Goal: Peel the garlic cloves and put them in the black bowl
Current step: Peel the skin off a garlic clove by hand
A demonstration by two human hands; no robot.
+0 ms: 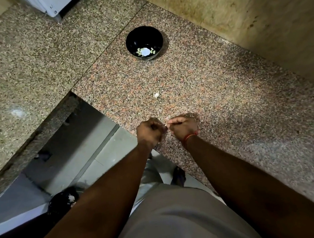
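Peeling is under way: left hand (150,133) and right hand (181,128), fingers curled, pinch a garlic clove (166,125) between them over the near desk (226,97) edge. Next, likely strip the skin, then reach far to the black bowl (144,36), which holds peeled cloves (139,51).

We see a glossy black bowl (144,43) well beyond our fingers, which rest over polished speckled granite counter (216,87); the wall (247,12) looks matt stone.

Bowl (144,43) w/ cloves (139,52) inside sits far on counter (216,94); loose clove (156,94) btwn bowl & hands.
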